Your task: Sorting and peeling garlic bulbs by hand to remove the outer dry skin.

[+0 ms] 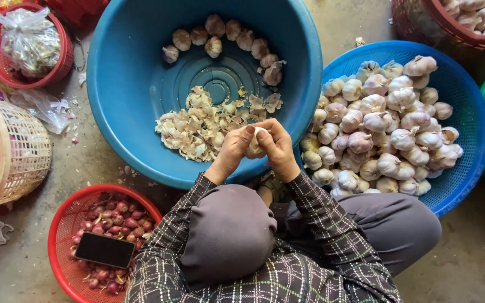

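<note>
Red basket [63,221] of shallots [120,216] with a black phone [105,249] on top sat at the floor's lower left. Left hand [232,150] and right hand [279,147] met over the near rim of the blue tub [124,84], both grips closed on one garlic bulb [255,143]. Peels [203,126] and peeled bulbs [225,36] lay inside the tub. Blue basket [467,112] of garlic [383,123] stood just right.

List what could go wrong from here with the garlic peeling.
1. Both hands, left hand and right hand, grip one garlic bulb right above the blue basin rim; it could slip out onto the floor.
2. Loose skins may mix with the peeled bulbs in the same basin.
3. The phone on the shallots could slide.
</note>
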